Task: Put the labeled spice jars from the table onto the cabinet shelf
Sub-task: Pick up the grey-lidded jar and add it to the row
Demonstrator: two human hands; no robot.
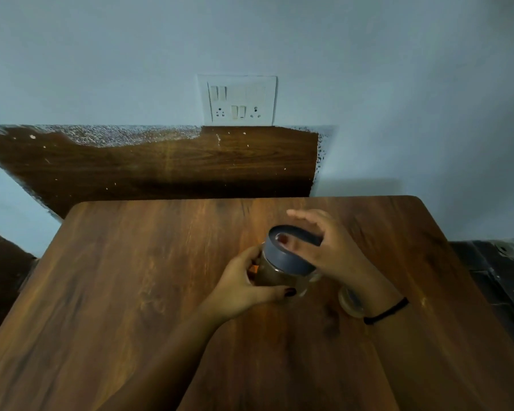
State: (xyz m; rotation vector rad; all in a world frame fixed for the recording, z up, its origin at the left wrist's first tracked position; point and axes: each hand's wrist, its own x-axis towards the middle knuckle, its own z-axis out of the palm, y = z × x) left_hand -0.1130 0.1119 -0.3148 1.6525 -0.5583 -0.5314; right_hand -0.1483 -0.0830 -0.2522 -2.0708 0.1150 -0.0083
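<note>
1. My left hand (244, 280) is wrapped round the lower body of the spice jar (279, 275). The fingers curl round its left side and the thumb comes round the near side.
2. The jar stands upright on the bench (131, 277), about the middle and a little right. It has not left the bench, and the cabinet shelf is nowhere in view.
3. A scrap of orange shows on the jar's left side between my left fingers. I take it for the label, but no writing can be read there or on the dark blue-grey lid (291, 250).
4. My right hand (330, 250) sits over the lid, thumb across its top and fingers reaching past the far rim. They are blurred, so I cannot tell whether they have closed on it.
5. To do this step well, I judge I should check that the lid is tight. Then I should carry the weight with the grip on the body, not by the lid, and lift straight up, keeping the jar level.
6. Just beneath my right wrist lies what looks like a roll of clear tape (350, 304). I should lift clear of it and not drag my arm across.
7. The switch plate (239, 100) on the wall shows no readable marking.
</note>
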